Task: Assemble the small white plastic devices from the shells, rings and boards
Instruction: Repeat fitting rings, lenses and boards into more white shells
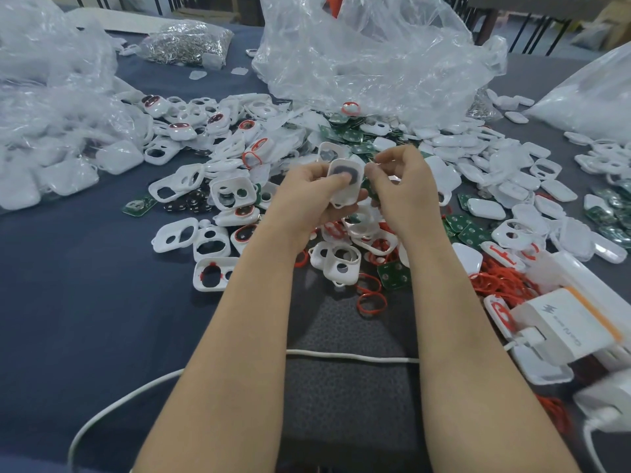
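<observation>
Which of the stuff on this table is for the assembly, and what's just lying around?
For the job:
white shell in left hand
right hand
green boards
red rings
loose shells

Lying about:
white charger box
white cable
empty plastic bag

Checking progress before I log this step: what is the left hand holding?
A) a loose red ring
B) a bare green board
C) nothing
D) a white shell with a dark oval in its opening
D: the left hand grips a white shell, its thumb on the dark oval.
</observation>
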